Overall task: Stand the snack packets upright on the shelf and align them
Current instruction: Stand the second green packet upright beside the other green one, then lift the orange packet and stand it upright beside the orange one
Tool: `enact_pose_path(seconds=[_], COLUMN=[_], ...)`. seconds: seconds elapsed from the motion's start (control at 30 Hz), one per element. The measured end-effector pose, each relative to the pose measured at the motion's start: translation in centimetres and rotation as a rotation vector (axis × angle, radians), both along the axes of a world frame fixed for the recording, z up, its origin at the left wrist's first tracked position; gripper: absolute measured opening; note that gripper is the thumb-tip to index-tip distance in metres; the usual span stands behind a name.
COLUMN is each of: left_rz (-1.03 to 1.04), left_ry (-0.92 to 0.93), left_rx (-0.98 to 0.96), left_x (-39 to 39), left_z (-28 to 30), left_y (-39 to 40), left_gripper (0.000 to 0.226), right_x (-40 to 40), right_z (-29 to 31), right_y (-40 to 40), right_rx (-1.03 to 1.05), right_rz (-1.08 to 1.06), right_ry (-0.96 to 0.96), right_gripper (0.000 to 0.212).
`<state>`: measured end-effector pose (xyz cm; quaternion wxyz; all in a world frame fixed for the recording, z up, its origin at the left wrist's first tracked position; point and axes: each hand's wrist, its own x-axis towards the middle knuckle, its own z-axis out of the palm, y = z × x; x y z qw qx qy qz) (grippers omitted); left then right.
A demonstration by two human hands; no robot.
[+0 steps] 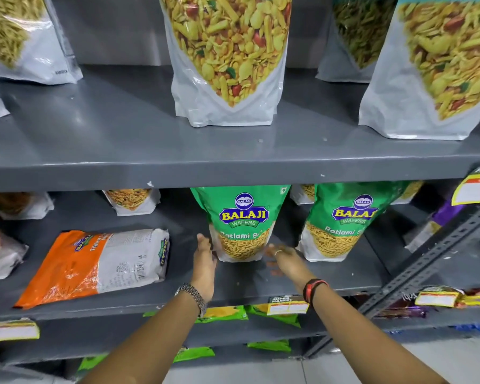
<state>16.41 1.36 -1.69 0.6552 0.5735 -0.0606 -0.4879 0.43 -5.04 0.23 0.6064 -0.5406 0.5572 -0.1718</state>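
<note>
Glossy green packet (240,223) between flat hands (204,259)

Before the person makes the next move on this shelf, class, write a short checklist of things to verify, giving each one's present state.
1. Middle green packet upright: ok.
2. Left hand against its lower left edge: ok, seems to touch.
3. Right hand on the packet: cannot tell, blurred, open near its lower right corner.
4. Second green packet upright: ok.
5. The two green packets level with each other: ok, roughly.
6. Orange packet upright: not ok, lying flat on the shelf.
</note>
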Motion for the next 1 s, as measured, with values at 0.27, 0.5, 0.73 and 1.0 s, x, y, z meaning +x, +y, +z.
enact_pose_path(seconds=[0.27, 0.5, 0.73, 1.0], left_rz=[0.261, 0.423, 0.218, -0.041], left_ry=[0.167, 0.116, 0.180, 0.138], left_rx=[0.049, 0.086, 0.146, 0.149], left_x=[2.2, 10.0, 16.2, 20.8], left_z=[-3.2, -3.3, -2.9, -4.2], left_y=[8.3, 13.7, 16.3, 18.3], left_gripper=[0.048, 0.051, 0.038, 0.032], right_x=[7.8, 19.3, 28.8, 35.4], right_z=[-0.2, 2.1, 2.4, 0.7], right_y=[3.3, 5.1, 4.8, 4.3], right_rx=[-0.142, -0.462, -0.692, -0.373], right_rz=[0.325, 0.549, 0.685, 0.670], right_ry=[-0.021, 0.023, 0.488, 0.558], right_gripper=[0.023, 0.024, 0.027, 0.024])
